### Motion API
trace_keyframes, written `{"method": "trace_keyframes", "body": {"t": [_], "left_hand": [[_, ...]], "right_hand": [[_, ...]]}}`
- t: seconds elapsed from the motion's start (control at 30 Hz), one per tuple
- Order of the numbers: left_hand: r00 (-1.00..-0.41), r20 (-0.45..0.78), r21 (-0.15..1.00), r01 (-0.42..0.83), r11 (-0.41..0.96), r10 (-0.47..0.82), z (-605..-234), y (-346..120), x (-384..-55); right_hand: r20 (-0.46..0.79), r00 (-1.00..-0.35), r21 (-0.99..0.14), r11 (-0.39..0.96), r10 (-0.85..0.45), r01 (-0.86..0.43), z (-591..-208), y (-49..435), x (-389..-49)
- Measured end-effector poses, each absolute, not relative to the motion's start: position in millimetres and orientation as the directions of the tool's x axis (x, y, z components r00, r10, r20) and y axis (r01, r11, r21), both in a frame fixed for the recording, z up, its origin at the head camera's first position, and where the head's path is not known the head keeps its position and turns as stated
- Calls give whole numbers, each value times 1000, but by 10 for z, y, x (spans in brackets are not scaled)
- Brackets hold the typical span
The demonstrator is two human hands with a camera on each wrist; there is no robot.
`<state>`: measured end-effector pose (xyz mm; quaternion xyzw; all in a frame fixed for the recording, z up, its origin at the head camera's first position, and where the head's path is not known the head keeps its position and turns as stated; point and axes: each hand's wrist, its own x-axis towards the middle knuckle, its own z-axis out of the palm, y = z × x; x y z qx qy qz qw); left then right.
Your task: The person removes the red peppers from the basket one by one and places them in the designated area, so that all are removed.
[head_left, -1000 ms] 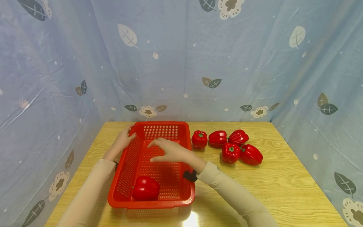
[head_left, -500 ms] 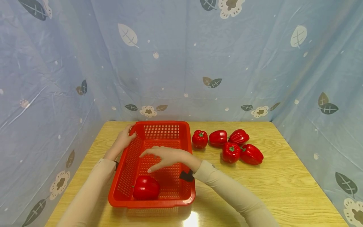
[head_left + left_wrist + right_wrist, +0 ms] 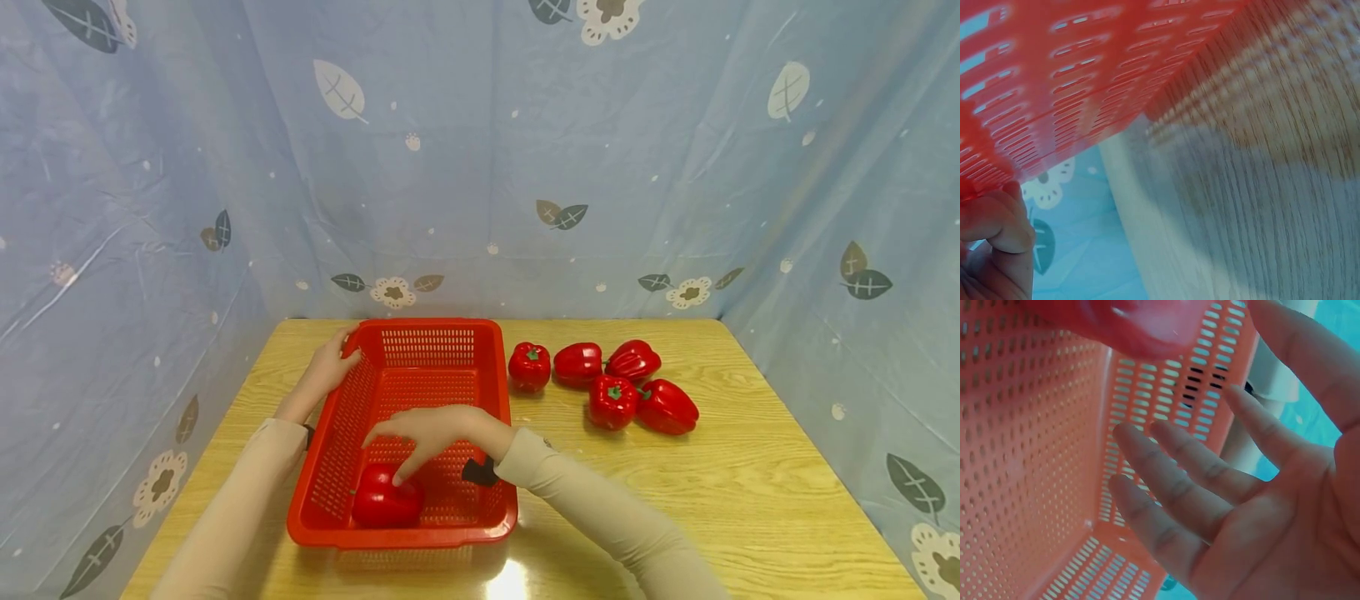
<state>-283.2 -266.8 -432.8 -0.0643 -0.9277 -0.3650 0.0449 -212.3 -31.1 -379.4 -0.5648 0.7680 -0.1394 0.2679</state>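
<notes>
A red plastic basket with slotted walls stands on the table. My left hand grips its left rim near the far corner; in the left wrist view curled fingers hold the rim from outside. One red bell pepper lies on its side at the basket's near left, its green stem to the left. Above it, inside the basket, hovers my right hand, fingers spread and the thumb overlapping the pepper in the head view. In the right wrist view the pepper shows beyond the open, unfilled palm.
Several red bell peppers lie on the wooden table right of the basket: one upright pepper close to its wall, others grouped around another upright pepper. A blue patterned curtain encloses the back and sides.
My right hand has moved toward the near left of the basket, coming down from its middle to over the pepper. The left hand has kept its hold on the rim.
</notes>
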Motion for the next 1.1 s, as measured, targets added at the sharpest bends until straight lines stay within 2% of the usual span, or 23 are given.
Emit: {"method": "trace_keyframes", "body": {"t": [0.33, 0.8, 1.1], "left_hand": [[-988, 135, 672, 149, 725, 78, -4341, -2660, -2834], [-988, 134, 667, 146, 730, 76, -4335, -2670, -2826], [-986, 148, 668, 156, 727, 76, -4331, -2664, -2823]], "right_hand": [[-319, -202, -528, 351, -926, -773, -3958, -408, -2070], [-358, -229, -532, 399, -905, -747, -3993, -474, -2006], [-395, -190, -551, 397, -899, -734, -3976, -481, -1979]]}}
